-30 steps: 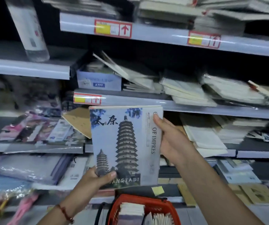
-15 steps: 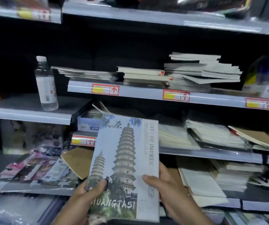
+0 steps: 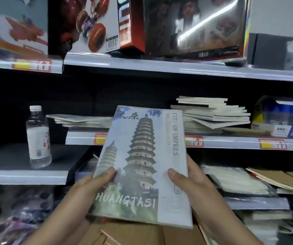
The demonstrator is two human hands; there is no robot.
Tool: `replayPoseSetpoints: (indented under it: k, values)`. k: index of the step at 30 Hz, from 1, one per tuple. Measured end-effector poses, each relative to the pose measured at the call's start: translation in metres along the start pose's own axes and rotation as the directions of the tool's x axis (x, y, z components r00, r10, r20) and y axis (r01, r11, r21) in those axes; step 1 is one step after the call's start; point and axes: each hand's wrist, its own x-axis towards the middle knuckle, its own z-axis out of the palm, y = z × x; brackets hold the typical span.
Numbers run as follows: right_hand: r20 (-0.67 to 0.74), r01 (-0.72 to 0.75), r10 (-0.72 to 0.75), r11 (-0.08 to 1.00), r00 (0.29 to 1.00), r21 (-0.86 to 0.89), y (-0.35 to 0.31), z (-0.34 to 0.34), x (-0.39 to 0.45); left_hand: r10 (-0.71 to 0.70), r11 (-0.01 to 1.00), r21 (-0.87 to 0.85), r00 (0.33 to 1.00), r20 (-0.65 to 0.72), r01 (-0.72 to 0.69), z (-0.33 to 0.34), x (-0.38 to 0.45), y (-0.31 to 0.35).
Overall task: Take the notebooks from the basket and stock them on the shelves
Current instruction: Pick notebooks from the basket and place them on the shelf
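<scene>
notebook [image 3: 142, 161] before shelf [image 3: 230, 141] | bottle [image 3: 38, 137] left | notebook stack [image 3: 213, 112] behind right

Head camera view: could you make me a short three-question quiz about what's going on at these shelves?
1. True or false: both hands hold the pagoda notebook.
2. What stands alone on the grey shelf at left? A) water bottle B) mug C) tape roll
3. Fill in: the tall notebook stack lies to the ______ of the held notebook.

Key: 1. True: left hand and right hand grip its lower edges. 2. A, the water bottle. 3. right.
</scene>
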Motion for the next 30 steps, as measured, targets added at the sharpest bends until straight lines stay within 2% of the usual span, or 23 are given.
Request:
replayPoseSetpoints:
  k: [3,6,12,16,19,22,24,25,26,27,28,29,30]
  values:
    - [0.034,0.030,-0.029,0.998,0.999,-0.050,-0.034,0.008,0.020,0.020,1.000,0.022,1.000,-0.008,-0.020,-0.008,0.030,0.037]
    - [0.067,-0.008,0.013,0.997,0.998,-0.075,-0.064,0.015,0.039,-0.008,1.000,0.026,1.000,-0.017,0.008,0.000,0.051,0.073]
    - [-0.128,-0.175,0.163,0.981,0.978,-0.085,-0.102,0.007,0.112,-0.016,0.999,0.040,1.000,-0.004,0.016,0.017,0.089,0.124]
    - [-0.258,-0.280,0.273,0.960,0.927,0.010,-0.116,-0.015,0.158,-0.040,0.993,0.118,0.996,0.078,0.031,0.031,0.115,0.145]
    - [-0.298,-0.354,0.369,0.929,0.880,0.104,-0.107,-0.033,0.178,0.007,0.988,0.153,0.996,0.085,-0.020,0.040,0.134,0.146]
    - [-0.340,-0.320,0.367,0.929,0.866,0.188,-0.090,-0.048,0.184,0.047,0.987,0.146,0.995,0.087,-0.060,0.045,0.151,0.135]
    - [-0.375,-0.228,0.276,0.959,0.885,0.169,-0.084,-0.055,0.184,0.029,0.983,0.175,0.990,0.138,-0.053,0.044,0.156,0.128]
    - [-0.372,-0.184,0.192,0.981,0.908,0.057,-0.081,-0.057,0.182,0.035,0.976,0.207,0.985,0.167,-0.070,0.043,0.159,0.126]
    - [-0.344,-0.152,0.092,0.977,0.934,-0.150,-0.079,-0.057,0.178,0.062,0.958,0.263,0.979,0.196,-0.113,0.042,0.161,0.123]
    - [-0.288,-0.115,-0.004,0.911,0.958,-0.395,-0.077,-0.057,0.173,0.099,0.921,0.348,0.969,0.226,-0.175,0.041,0.162,0.122]
    - [-0.200,-0.062,-0.088,0.767,0.976,-0.638,-0.076,-0.055,0.169,0.137,0.854,0.458,0.955,0.262,-0.248,0.040,0.162,0.120]
    - [-0.092,0.006,-0.145,0.564,0.985,-0.826,-0.072,-0.055,0.166,0.176,0.748,0.578,0.937,0.301,-0.326,0.040,0.163,0.117]
    - [-0.002,0.061,-0.170,0.365,0.986,-0.929,-0.068,-0.057,0.167,0.225,0.615,0.681,0.916,0.331,-0.397,0.040,0.167,0.114]
